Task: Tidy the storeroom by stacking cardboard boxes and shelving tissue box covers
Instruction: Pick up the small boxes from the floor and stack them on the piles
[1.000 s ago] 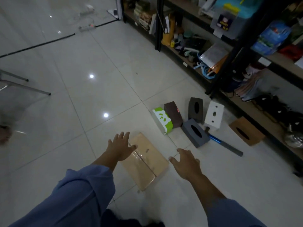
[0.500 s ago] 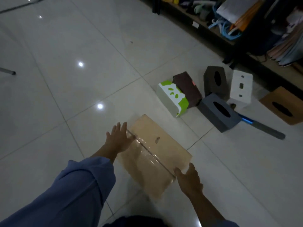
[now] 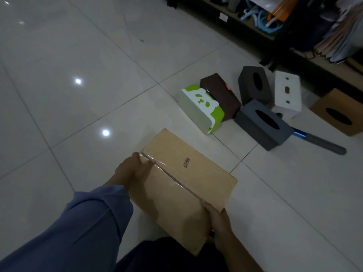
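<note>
A taped brown cardboard box (image 3: pixel 184 173) is in front of me over the tiled floor. My left hand (image 3: pixel 133 171) grips its left end, thumb on the top by the tape seam. My right hand (image 3: pixel 218 218) grips its near right end, fingers curled over the edge. Beyond it lie several tissue box covers: a green and white panda one (image 3: pixel 200 108), a dark brown one (image 3: pixel 220 95), a grey one (image 3: pixel 261 122), a dark one (image 3: pixel 255 85) standing on end, a white one (image 3: pixel 287 93) and a tan wooden one (image 3: pixel 337 114).
A tool with a blue and grey handle (image 3: pixel 320 142) lies on the floor behind the grey cover. A dark shelving rack (image 3: pixel 275 36) full of hoses, bags and papers runs along the upper right. White tiled floor (image 3: pixel 78 55) spreads to the left.
Both hands went from reaching toward the box to gripping its two ends. The box now sits larger and closer in view as my head moved down toward it.
</note>
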